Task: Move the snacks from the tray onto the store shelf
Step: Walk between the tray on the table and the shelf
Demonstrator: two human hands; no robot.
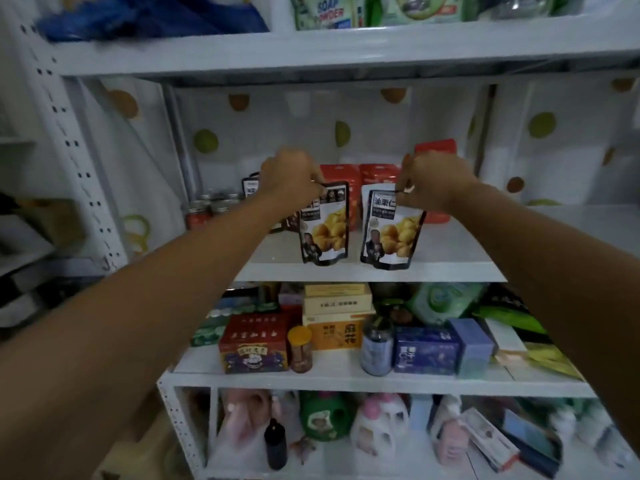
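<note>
Two chestnut snack pouches stand upright side by side near the front edge of the white middle shelf [450, 258]. My left hand [291, 176] pinches the top of the left pouch [325, 230]. My right hand [433, 176] pinches the top of the right pouch [391, 233]. Behind them stand red snack pouches [341, 174], one taller red pouch [436, 147] at the back right, and a dark pouch [250, 187] at the left. The tray is out of view.
Small jars [204, 209] sit at the shelf's left rear. The shelf below holds boxes, a jar [300, 348] and a can [376, 344]. The bottom shelf has detergent bottles [381, 424]. Soap powder bags [329, 10] fill the top shelf. A perforated upright [69, 140] stands left.
</note>
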